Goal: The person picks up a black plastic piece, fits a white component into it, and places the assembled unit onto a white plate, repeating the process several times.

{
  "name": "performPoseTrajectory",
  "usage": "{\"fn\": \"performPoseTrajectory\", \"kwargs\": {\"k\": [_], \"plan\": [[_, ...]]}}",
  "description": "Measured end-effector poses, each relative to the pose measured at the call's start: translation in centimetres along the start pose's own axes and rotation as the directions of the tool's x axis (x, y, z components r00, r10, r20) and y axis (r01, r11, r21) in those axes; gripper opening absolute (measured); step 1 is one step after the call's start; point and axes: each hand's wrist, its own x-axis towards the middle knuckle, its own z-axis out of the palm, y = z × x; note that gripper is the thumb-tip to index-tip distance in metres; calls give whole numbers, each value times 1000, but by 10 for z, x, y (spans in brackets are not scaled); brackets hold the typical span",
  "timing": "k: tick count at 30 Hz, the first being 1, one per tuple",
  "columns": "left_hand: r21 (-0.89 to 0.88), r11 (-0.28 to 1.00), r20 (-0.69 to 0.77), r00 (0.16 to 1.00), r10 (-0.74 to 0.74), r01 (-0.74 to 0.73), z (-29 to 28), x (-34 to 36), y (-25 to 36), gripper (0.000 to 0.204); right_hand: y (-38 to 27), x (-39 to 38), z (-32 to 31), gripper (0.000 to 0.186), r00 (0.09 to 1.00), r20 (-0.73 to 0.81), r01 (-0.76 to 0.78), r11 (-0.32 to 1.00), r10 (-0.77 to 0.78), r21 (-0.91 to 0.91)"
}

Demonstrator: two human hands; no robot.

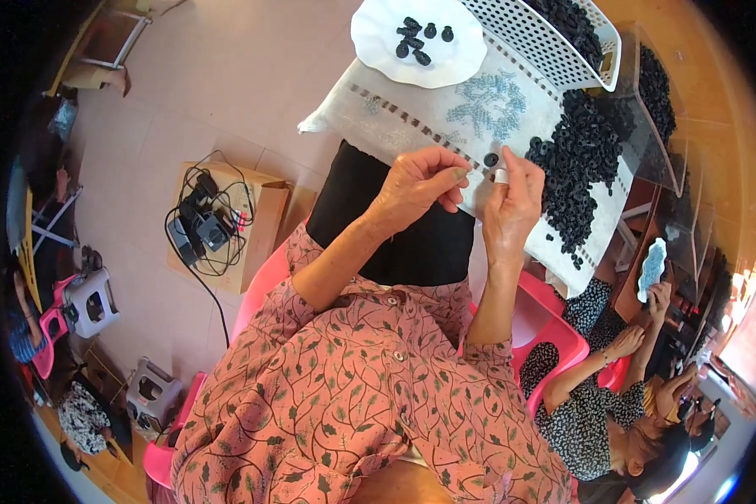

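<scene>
My left hand (424,183) is above my lap by the cloth's near edge, thumb and forefinger pinched together; whatever they hold is too small to make out. Close by on the right, my right hand (515,202) has white tape (501,176) round one digit. At its fingertips is a small round black part (490,160), apparently gripped. Beyond the hands, many tiny blue pieces (489,105) lie scattered on a white cloth (395,130). A heap of small black ring-shaped parts (571,160) spreads beside my right hand.
A white scalloped plate (378,59) holds several black pieces. Behind the heap stands a white perforated basket (538,42) full of black parts. On the floor at left, a cardboard box (265,227) carries tangled black cables and adapters (206,223). Another person (596,420) works at lower right.
</scene>
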Motion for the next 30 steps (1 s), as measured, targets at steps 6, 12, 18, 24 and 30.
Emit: {"fn": "performPoseTrajectory", "kwargs": {"k": [6,12,18,24,30], "plan": [[4,1000,-1,1000,-13,13,-1,0,1,17,7,9,2,31,962,182,239,948,-202,-210],[-2,1000,9,1000,-16,16,0,2,-2,16,22,-3,4,16,987,118,-114,991,106,66],[52,999,7,1000,-12,11,5,1,1,16,16,-16,-8,24,775,457,-569,167,436,805],[62,998,36,999,26,-29,10,-1,0,16,15,-23,-8,25,770,508,-574,70,387,816],[71,997,33,999,40,-42,13,-3,1,15,10,-27,-8,22,787,477,-552,101,392,828]]}}
